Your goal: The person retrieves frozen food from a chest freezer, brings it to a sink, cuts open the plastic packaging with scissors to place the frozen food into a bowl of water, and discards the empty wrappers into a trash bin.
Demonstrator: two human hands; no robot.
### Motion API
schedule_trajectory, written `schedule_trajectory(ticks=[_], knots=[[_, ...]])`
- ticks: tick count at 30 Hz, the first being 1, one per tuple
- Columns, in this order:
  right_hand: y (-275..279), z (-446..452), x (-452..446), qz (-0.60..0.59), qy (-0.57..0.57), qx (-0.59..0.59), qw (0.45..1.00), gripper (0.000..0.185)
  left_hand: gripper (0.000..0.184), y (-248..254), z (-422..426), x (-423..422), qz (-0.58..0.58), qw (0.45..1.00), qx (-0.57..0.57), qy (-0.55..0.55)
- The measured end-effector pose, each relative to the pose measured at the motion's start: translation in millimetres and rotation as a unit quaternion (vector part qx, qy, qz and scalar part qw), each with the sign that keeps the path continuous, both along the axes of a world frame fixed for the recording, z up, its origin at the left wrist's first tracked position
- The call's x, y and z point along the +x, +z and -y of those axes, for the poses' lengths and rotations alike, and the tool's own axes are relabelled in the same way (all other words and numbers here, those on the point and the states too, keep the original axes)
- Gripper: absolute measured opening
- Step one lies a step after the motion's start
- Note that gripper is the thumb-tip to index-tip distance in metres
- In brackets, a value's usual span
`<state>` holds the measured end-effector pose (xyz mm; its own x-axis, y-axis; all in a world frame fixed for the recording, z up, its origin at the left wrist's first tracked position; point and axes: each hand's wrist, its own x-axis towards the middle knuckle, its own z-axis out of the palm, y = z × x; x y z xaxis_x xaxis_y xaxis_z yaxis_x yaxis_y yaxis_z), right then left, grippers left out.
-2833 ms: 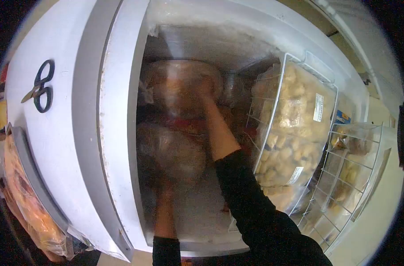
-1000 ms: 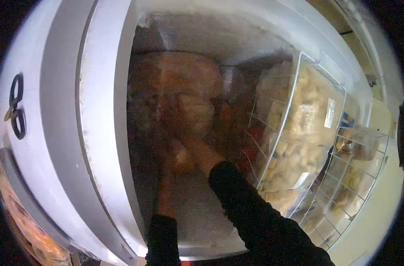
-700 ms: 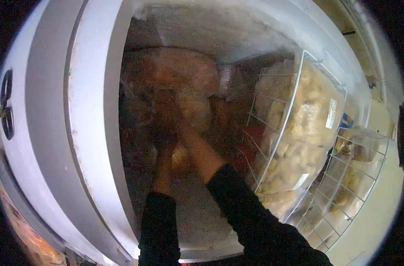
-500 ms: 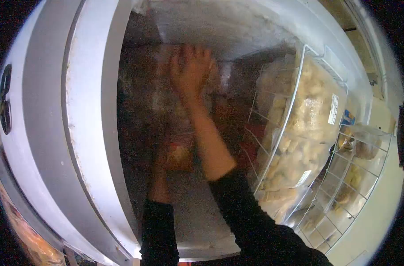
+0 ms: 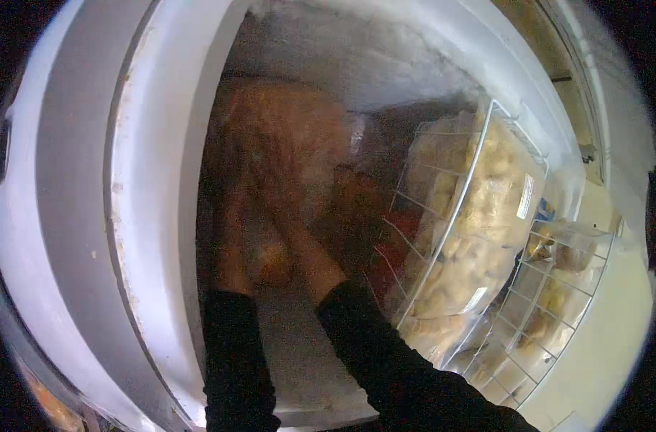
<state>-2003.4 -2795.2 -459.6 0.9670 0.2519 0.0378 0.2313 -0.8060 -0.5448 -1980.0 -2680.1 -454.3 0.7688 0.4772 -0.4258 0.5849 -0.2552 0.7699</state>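
Inside the freezer point(image 5: 155, 216), left hand point(image 5: 233, 209) and right hand point(image 5: 276, 193) reach among dim packages point(image 5: 292, 108).
Handling looks unfinished; whether either hand grasps anything, I cannot tell.

The left sleeve point(image 5: 238, 353) and right sleeve point(image 5: 385, 345) are matte black, their outlines rippled by small bunched folds. Each cuff stops partway along, leaving the left forearm point(image 5: 234, 270) and right forearm point(image 5: 315, 263) bare, tapering into blurry shadow.

Dim, grainy freezer interior point(image 5: 306, 353); blurred depths; curved edges, black corners
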Motion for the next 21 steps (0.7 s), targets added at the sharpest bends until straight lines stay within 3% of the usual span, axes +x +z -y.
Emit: schedule_trajectory(ticks=[7,12,17,21], knots=[[3.2,13.6,-48.7,-0.038,-0.046,0.026,0.998,0.037,0.049,-1.8,22.0,-48.1,-0.058,0.997,0.017,-0.042],[16.7,31.4,-117.5,-0.109,-0.147,0.089,0.979,0.033,0.049,22.3,54.6,-103.6,-0.119,0.987,0.021,-0.105],[36.7,48.6,-158.4,-0.223,-0.34,0.208,0.89,0.03,0.049,70.4,81.5,-145.6,-0.166,0.968,0.009,-0.189],[50.9,64.5,-153.5,-0.329,-0.418,0.346,0.773,0.027,0.045,162.2,81.9,-176.9,-0.128,0.961,0.065,-0.236]])
